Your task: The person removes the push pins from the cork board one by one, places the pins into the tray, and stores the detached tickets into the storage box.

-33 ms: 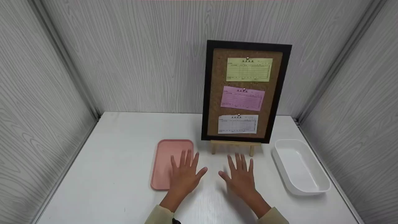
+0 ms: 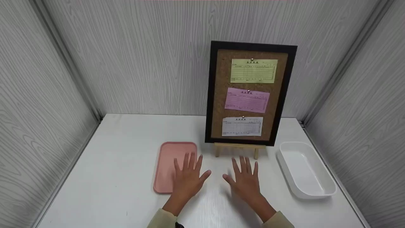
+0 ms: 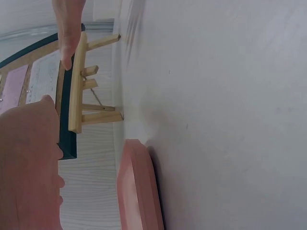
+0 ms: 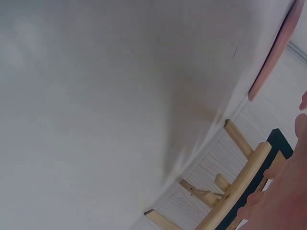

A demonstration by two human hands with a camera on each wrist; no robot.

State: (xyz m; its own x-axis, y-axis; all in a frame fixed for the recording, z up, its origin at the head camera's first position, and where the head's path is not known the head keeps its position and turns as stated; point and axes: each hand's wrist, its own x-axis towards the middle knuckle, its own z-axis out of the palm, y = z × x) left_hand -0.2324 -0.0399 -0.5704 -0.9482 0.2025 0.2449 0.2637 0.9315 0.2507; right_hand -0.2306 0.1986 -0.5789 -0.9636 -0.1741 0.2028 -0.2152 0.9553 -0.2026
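My left hand (image 2: pixel 188 179) hovers palm down, fingers spread, overlapping the right side of a pink tray (image 2: pixel 165 158) in the head view. The right hand (image 2: pixel 245 183) is likewise spread and holds nothing, over the white table in front of a small wooden easel (image 2: pixel 239 146). On that easel leans a cork board (image 2: pixel 220 95) with a black frame. Three paper slips are pinned to it: yellow (image 2: pixel 253 74) on top, pink (image 2: pixel 246 101) in the middle, white (image 2: pixel 242 128) at the bottom. In the left wrist view, the pink tray (image 3: pixel 139 191) lies below the hand.
A white rectangular basin (image 2: pixel 305 171) stands at the right, near the table's edge. Grey wood-grain panels (image 2: pixel 152 63) enclose the table (image 2: pixel 104 177) at the back and both sides.
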